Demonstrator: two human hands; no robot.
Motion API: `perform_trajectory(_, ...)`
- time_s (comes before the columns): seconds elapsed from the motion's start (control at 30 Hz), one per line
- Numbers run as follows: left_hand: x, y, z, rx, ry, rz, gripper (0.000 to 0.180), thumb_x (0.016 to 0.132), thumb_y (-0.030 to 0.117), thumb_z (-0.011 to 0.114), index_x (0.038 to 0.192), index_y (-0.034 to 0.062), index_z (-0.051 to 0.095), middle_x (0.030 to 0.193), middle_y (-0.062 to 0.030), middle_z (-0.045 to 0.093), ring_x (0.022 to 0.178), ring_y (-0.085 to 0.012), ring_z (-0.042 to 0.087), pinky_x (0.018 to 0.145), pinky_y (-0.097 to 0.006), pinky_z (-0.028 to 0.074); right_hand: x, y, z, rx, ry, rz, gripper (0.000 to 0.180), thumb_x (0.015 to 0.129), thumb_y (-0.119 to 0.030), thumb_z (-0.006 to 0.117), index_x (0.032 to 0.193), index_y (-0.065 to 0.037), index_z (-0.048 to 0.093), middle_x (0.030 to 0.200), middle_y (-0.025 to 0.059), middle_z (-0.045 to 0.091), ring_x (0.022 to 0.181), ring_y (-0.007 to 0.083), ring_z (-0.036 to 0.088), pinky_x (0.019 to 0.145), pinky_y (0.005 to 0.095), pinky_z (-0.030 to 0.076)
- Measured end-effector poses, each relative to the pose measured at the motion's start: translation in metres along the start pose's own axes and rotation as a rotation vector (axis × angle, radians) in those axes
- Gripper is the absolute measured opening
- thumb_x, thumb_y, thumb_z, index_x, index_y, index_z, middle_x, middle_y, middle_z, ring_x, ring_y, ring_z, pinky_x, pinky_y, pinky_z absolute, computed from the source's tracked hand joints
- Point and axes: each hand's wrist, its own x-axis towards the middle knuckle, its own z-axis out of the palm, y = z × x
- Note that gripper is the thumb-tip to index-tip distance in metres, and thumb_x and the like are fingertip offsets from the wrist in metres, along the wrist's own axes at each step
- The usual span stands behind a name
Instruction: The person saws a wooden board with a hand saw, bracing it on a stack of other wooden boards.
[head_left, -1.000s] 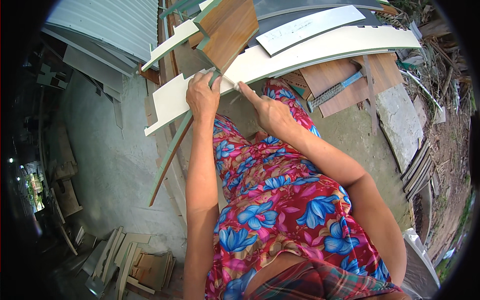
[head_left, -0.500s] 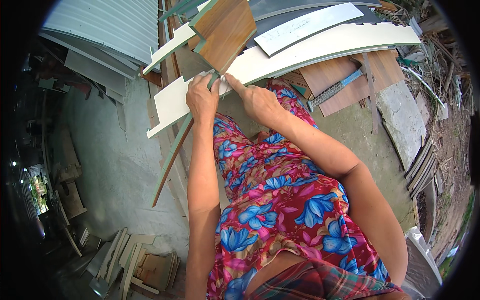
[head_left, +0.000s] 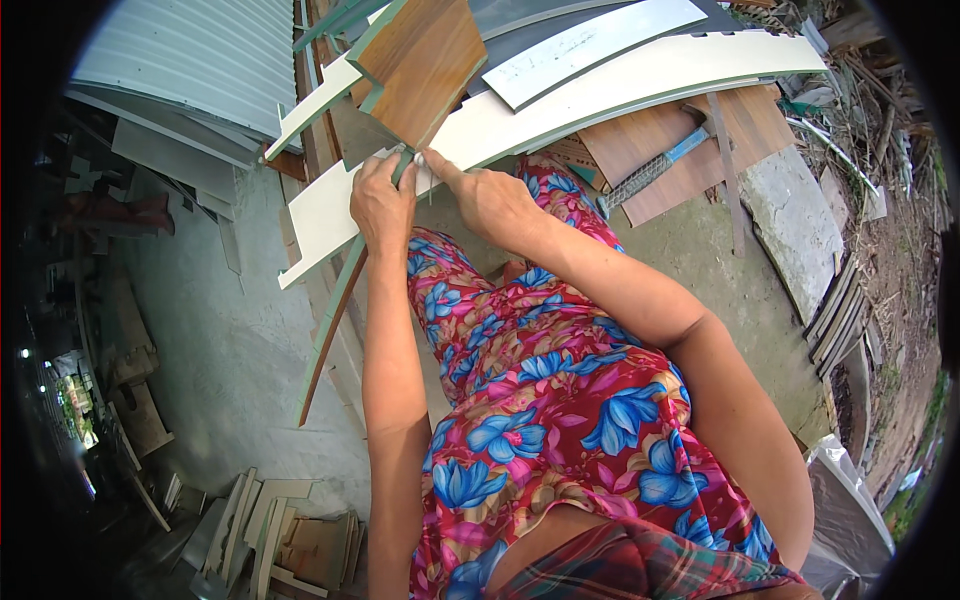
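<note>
Left hand: the left hand (head_left: 383,203) is curled, its grip closed round the upper end of a long thin green-edged strip (head_left: 335,318), at the near edge of a long cream-white board (head_left: 560,105).
Right hand: the right hand (head_left: 490,200) lies flat just beside the left, its forefinger stretched out and its tip pressed on the same spot of the white board's edge; whether its grip pinches anything small I cannot tell.
Green-edged strip: it runs slanting from the left hand down and to the left, over the grey concrete floor (head_left: 225,350), its lower end hanging free.
Cream-white board: it curves across the top of the view, from lower left to upper right, lying above the person's lap.
Brown wood-grain panel (head_left: 425,62): a tilted, green-edged piece that rests on the white board, its lower corner right above the two hands.
Second white board (head_left: 590,45): shorter, lying above and behind the long one.
Hammer with blue handle (head_left: 655,168): it lies on a brown sheet to the right of the hands, well apart from them.
Clothing: a red dress with blue flowers (head_left: 560,400) covers the lap under both forearms.
Lower left: a heap of pale board offcuts (head_left: 270,530) on the floor.
</note>
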Motion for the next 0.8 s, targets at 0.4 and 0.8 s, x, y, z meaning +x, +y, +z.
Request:
perform_trajectory(0.4, 0.003, 0.004, -0.002, -0.012, -0.008, 0.013, 0.023, 0.082, 0.018, 0.076, 0.097, 0.0018, 0.073, 0.090, -0.0122, 0.065, 0.089, -0.0341, 0.064, 0.076, -0.044, 0.051, -0.063, 0.020, -0.018, 0.016, -0.103, 0.051, 0.080, 0.084, -0.001, 0.057, 0.157, -0.016, 0.027, 0.074, 0.0204, 0.065, 0.064, 0.0364, 0.066, 0.059, 0.0463, 0.052)
perform_trajectory(0.8, -0.001, 0.001, 0.000, 0.018, 0.007, 0.005, 0.025, 0.083, 0.018, 0.076, 0.100, 0.0010, 0.073, 0.092, -0.0133, 0.066, 0.090, -0.0342, 0.064, 0.077, -0.043, 0.051, -0.059, 0.020, -0.005, 0.026, -0.013, -0.021, 0.082, 0.082, 0.003, 0.055, 0.157, -0.016, 0.028, 0.079, 0.0196, 0.066, 0.067, 0.0372, 0.067, 0.060, 0.0459, 0.053)
